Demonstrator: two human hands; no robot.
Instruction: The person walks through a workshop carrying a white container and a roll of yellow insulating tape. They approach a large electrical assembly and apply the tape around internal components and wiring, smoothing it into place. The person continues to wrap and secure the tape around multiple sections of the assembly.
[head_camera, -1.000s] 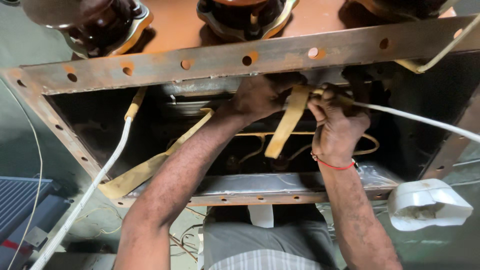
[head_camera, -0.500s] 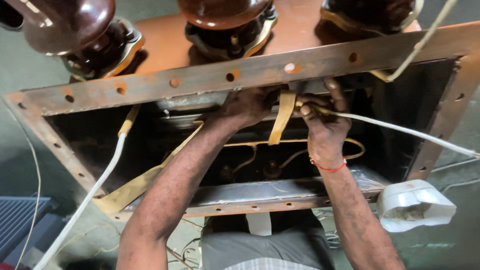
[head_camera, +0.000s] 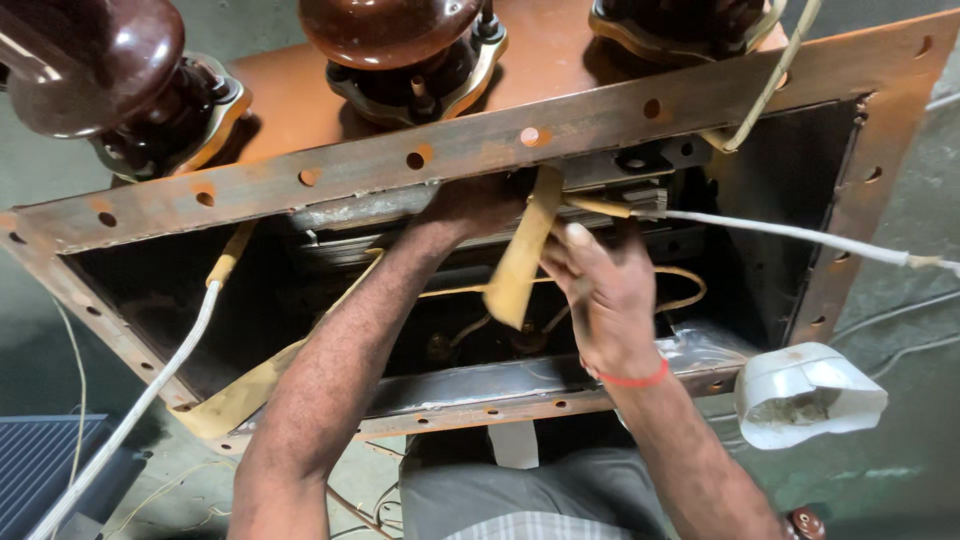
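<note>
- Your left hand (head_camera: 480, 205) reaches into the open rusty tank frame (head_camera: 420, 155), up under its far edge; whether its fingers are spread or pinching anything, you cannot tell, since the rim hides them.
- Your right hand (head_camera: 600, 290) is half curled just beside the yellow paper strip (head_camera: 520, 260), thumb raised, not clearly gripping it.
- That strip hangs from the far edge near the middle; it looks light, soft and easily torn, so grip it flat, near its top.
- A white sleeved lead (head_camera: 790, 235) runs toward the right edge.
- Brown insulators (head_camera: 390, 30) stand beyond the far edge.
</note>
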